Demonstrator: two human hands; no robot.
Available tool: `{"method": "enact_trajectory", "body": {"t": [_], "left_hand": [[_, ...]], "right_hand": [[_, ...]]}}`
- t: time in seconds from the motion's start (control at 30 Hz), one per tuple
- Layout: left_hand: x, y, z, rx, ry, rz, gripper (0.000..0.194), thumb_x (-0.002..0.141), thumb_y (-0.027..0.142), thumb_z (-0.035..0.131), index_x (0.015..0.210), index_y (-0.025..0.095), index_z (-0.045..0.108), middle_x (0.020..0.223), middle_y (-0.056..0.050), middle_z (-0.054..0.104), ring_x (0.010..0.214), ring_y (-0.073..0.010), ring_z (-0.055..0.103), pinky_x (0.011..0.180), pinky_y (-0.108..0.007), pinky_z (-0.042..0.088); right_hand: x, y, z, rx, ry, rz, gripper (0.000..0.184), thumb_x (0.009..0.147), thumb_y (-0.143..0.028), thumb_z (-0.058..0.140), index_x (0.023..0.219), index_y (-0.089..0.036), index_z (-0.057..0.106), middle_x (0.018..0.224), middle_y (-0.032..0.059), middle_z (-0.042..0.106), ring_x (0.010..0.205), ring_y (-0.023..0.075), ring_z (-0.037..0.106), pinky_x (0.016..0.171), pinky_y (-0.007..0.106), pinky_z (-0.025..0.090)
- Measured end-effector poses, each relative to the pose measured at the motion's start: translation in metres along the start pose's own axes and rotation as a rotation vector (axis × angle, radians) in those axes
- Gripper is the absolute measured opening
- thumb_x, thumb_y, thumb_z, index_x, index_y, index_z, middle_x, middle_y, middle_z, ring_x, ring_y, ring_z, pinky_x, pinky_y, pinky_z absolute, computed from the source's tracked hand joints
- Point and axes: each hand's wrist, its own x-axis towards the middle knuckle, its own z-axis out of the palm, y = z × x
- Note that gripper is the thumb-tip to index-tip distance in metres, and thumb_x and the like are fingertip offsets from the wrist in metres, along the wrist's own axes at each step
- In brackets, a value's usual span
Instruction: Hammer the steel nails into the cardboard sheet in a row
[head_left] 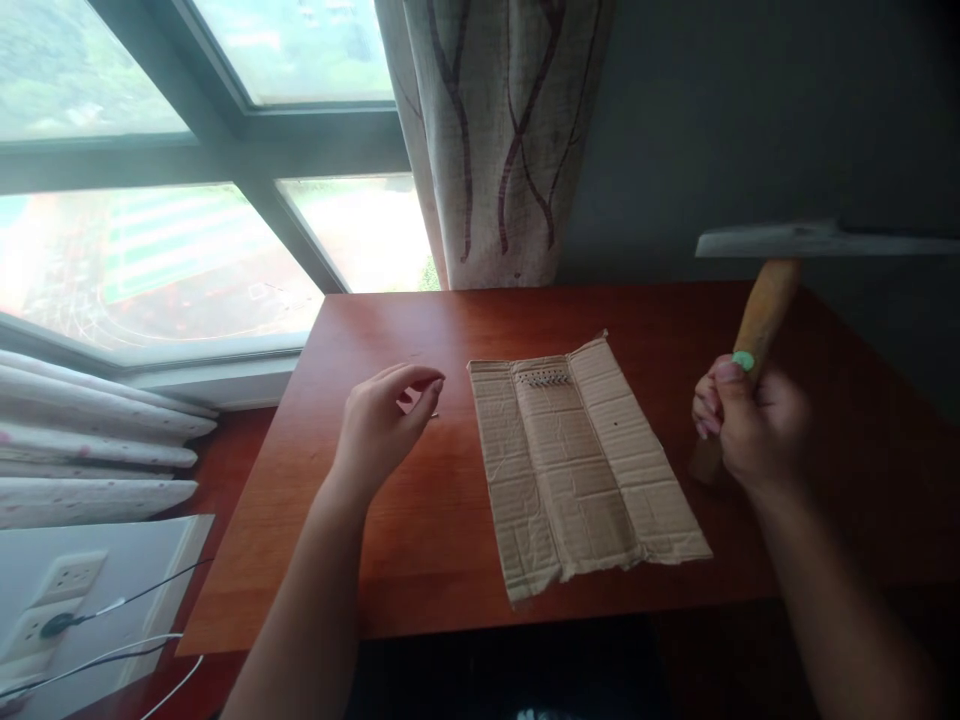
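My right hand (750, 415) is closed around the wooden handle of a hammer (772, 300), raised over the right side of the table. The hammer's metal head is at the top, blurred, and a green round sticker shows on the handle by my thumb. To the left of the cardboard, my left hand (390, 410) is pinched, thumb against index finger. What it holds, if anything, is hidden. A thin nail-like piece (435, 415) shows just below the thumb; I cannot tell whether it is held. Rows of small nails (546, 379) stand near the far edge of the creased cardboard (577, 460).
The cardboard lies on a reddish-brown wooden table (420, 560). A window (247, 140) and patterned curtain (502, 140) are behind it, with a dark wall to the right. Wall sockets (52, 610) with cables are at lower left.
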Motion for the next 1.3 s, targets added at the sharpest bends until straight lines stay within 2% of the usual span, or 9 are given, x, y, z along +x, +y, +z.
{"method": "enact_trajectory", "body": {"t": [0.13,0.23,0.43,0.6,0.77,0.9,1.03,1.17,1.3], "left_hand": [[-0.012,-0.028,-0.015,0.312,-0.194,-0.05,0.023,0.096,0.035,0.057,0.1,0.022,0.076,0.098,-0.005,0.078,0.076,-0.0195,0.069,0.068,-0.03,0.049],[-0.018,-0.035,-0.018,0.5,-0.333,-0.033,0.027,0.099,0.032,0.051,0.104,0.024,0.075,0.109,-0.006,0.077,0.083,-0.0215,0.071,0.067,-0.03,0.047],[-0.014,-0.027,-0.01,0.751,-0.552,0.08,0.034,0.105,0.03,0.041,0.1,0.02,0.073,0.102,-0.01,0.073,0.085,-0.0255,0.07,0.061,-0.032,0.042],[-0.006,-0.018,-0.003,0.807,-0.602,0.109,0.029,0.103,0.025,0.043,0.09,0.017,0.068,0.092,-0.013,0.071,0.083,-0.027,0.07,0.063,-0.032,0.044],[-0.006,-0.02,-0.006,0.688,-0.537,0.006,0.014,0.091,0.02,0.052,0.084,0.02,0.064,0.092,-0.008,0.072,0.073,-0.0203,0.067,0.06,-0.028,0.043],[-0.004,-0.024,-0.015,0.232,-0.229,-0.054,0.004,0.082,0.026,0.061,0.083,0.022,0.062,0.08,-0.001,0.069,0.067,-0.0155,0.063,0.064,-0.027,0.05],[0.006,-0.006,-0.015,-0.266,0.037,-0.156,0.017,0.075,0.029,0.073,0.086,0.019,0.064,0.08,-0.001,0.068,0.07,-0.0143,0.066,0.065,-0.026,0.056],[0.018,0.027,-0.002,-0.495,0.06,-0.084,0.013,0.076,0.023,0.075,0.084,0.019,0.066,0.082,-0.002,0.07,0.074,-0.0138,0.067,0.071,-0.026,0.058],[0.025,0.047,0.018,-0.513,0.001,0.0,0.012,0.082,0.027,0.077,0.087,0.018,0.071,0.085,-0.005,0.074,0.078,-0.0164,0.068,0.073,-0.03,0.059]], "right_hand": [[-0.004,0.012,-0.001,0.027,0.055,-0.018,0.034,0.095,-0.056,0.062,0.08,-0.028,0.05,0.062,-0.0039,0.042,0.046,0.0133,0.041,0.043,0.032,0.034],[-0.008,0.017,-0.001,0.056,0.08,-0.041,0.035,0.095,-0.053,0.063,0.076,-0.027,0.05,0.06,-0.0042,0.041,0.045,0.0127,0.039,0.043,0.032,0.033],[-0.011,0.019,0.0,0.095,0.123,-0.101,0.037,0.095,-0.052,0.065,0.074,-0.025,0.049,0.058,-0.0046,0.042,0.044,0.0116,0.04,0.041,0.029,0.034],[-0.012,0.022,0.001,0.068,0.158,-0.135,0.041,0.095,-0.059,0.06,0.075,-0.026,0.047,0.058,-0.0062,0.04,0.042,0.0107,0.038,0.039,0.027,0.034],[-0.009,0.026,0.0,0.032,0.145,-0.13,0.045,0.096,-0.063,0.057,0.074,-0.026,0.045,0.057,-0.0066,0.04,0.041,0.0106,0.038,0.038,0.026,0.034],[-0.009,0.026,0.004,0.057,0.155,-0.113,0.041,0.094,-0.063,0.06,0.08,-0.026,0.047,0.058,-0.0074,0.04,0.042,0.0104,0.038,0.039,0.026,0.034],[-0.012,0.027,0.006,0.057,0.175,-0.111,0.039,0.093,-0.062,0.062,0.084,-0.026,0.049,0.06,-0.0077,0.042,0.043,0.0102,0.039,0.04,0.026,0.035],[-0.016,0.027,0.007,0.076,0.154,-0.127,0.038,0.094,-0.059,0.062,0.082,-0.026,0.05,0.059,-0.0072,0.042,0.043,0.0104,0.04,0.04,0.026,0.034],[-0.017,0.026,0.008,0.072,0.162,-0.125,0.036,0.094,-0.058,0.064,0.083,-0.026,0.052,0.06,-0.0068,0.044,0.044,0.0105,0.04,0.039,0.026,0.034]]}}
